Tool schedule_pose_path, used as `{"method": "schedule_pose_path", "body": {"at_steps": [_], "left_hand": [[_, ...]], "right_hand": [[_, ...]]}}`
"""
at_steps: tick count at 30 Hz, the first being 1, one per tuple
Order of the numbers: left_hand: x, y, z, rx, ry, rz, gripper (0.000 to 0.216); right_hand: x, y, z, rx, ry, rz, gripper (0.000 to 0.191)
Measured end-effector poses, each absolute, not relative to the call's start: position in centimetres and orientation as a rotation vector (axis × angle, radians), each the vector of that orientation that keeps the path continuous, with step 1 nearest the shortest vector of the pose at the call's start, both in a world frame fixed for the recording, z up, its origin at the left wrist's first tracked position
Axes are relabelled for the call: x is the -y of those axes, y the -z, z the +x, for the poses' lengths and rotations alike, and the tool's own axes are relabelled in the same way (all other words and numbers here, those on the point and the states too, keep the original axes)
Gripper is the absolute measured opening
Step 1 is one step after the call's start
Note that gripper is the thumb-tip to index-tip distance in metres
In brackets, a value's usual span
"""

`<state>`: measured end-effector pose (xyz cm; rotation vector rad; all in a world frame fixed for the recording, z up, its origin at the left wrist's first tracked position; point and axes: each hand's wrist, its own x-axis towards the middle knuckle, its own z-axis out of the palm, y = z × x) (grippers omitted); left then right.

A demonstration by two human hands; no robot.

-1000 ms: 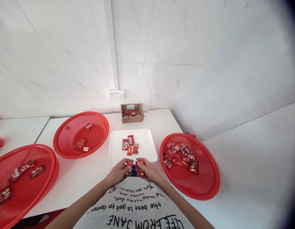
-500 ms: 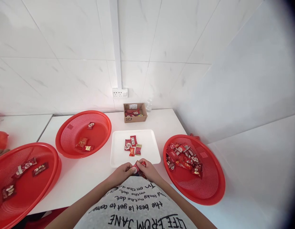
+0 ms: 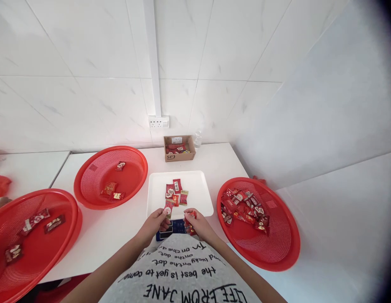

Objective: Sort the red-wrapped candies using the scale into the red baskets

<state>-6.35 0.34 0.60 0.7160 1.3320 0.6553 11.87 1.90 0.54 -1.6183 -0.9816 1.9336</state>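
My left hand [image 3: 155, 224] is at the near left edge of the white tray [image 3: 203, 198], fingers closed on a red-and-gold wrapped candy [image 3: 169, 205] over the tray. My right hand [image 3: 199, 225] is by the tray's near edge, closed round several red wrapped candies [image 3: 191, 229] that its fingers partly hide. Several more candies, among them a red packet [image 3: 177, 185] with a white label, lie in the middle of the tray. Between my hands, a dark blue panel with keys [image 3: 179, 227] shows in front of the tray, partly covered by my shirt.
A red basket [image 3: 287, 252] heaped with candies stands at right. Two red baskets, one at back left [image 3: 84, 172] and one at near left [image 3: 64, 261], hold a few. Behind the tray sits a cardboard box [image 3: 179, 157] of packets. Another person's hand [image 3: 1, 203] is at far left.
My hands have moved apart. The left has gone left with one candy to the tray's near edge; the right keeps the others. The blue panel has come into view between them.
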Motion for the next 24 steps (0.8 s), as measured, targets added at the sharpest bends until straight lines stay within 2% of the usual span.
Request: {"method": "schedule_pose_path", "body": {"at_steps": [6, 12, 16, 22, 24], "left_hand": [[-0.3, 0.2, -6.5, -1.32, -0.507, 0.623, 0.054], [-0.1, -1.3, -5.4, -1.254, -0.468, 0.776, 0.047], [0.0, -1.6, -4.8, -1.191, -0.443, 0.878, 0.04], [0.1, -0.8, -5.0, -1.254, -0.532, 0.831, 0.041], [0.0, -0.9, -5.5, -1.291, -0.62, 0.74, 0.041]], "right_hand": [[-1.7, -0.5, 11.9, 0.847, -1.971, -1.516, 0.048], [-1.5, -0.8, 12.0, 1.165, -1.953, -1.526, 0.029], [-1.2, -0.2, 11.7, 1.441, -1.884, -1.376, 0.021], [-1.1, 1.0, 11.6, 1.513, -1.976, -1.36, 0.036], [-1.6, 0.6, 11.8, 1.706, -1.828, -1.485, 0.041]]}}
